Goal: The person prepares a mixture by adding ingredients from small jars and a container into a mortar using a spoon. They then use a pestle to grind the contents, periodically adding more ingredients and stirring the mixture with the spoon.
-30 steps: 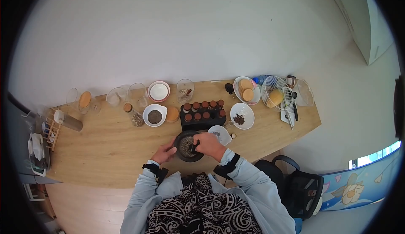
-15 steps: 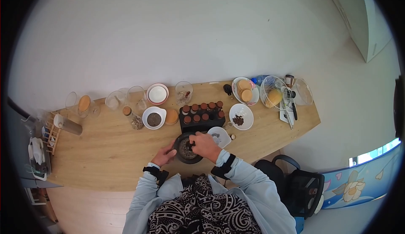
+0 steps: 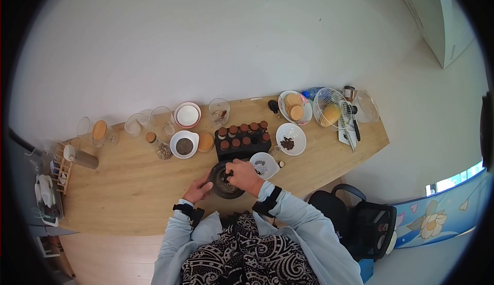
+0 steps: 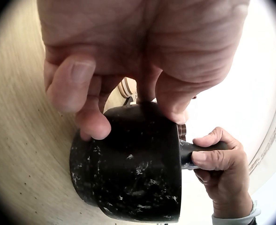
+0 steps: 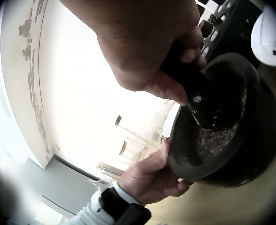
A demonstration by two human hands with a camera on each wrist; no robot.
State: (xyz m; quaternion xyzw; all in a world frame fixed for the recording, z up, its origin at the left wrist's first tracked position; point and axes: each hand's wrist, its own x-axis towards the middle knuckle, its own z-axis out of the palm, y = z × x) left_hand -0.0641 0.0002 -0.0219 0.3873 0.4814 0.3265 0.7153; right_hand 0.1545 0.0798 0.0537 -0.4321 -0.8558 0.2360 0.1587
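Gripping pestle [image 5: 196,86] in closed right hand [image 3: 247,176], curling left hand [image 3: 197,189] round mortar [image 4: 138,164]; could tip it, spilling bits [image 5: 215,140], by pressing off-centre.

Wooden table [image 3: 123,197], items along its wall side
I note black rack [image 3: 226,155] holding bottles [image 3: 236,143] with reddish-brown caps; near it, white bowl [image 3: 298,131] with dark pieces [image 3: 287,143]; beyond, patterned plate [image 3: 307,109] bearing wooden discs [image 3: 296,113]; wire basket [image 3: 321,102], yellow item [image 3: 331,113] showing through; other flank, spouted bowl [image 3: 184,134] of dark grains [image 3: 184,146], cork-topped jar [image 3: 163,152] adjacent; black chair [image 3: 368,228] near table edge
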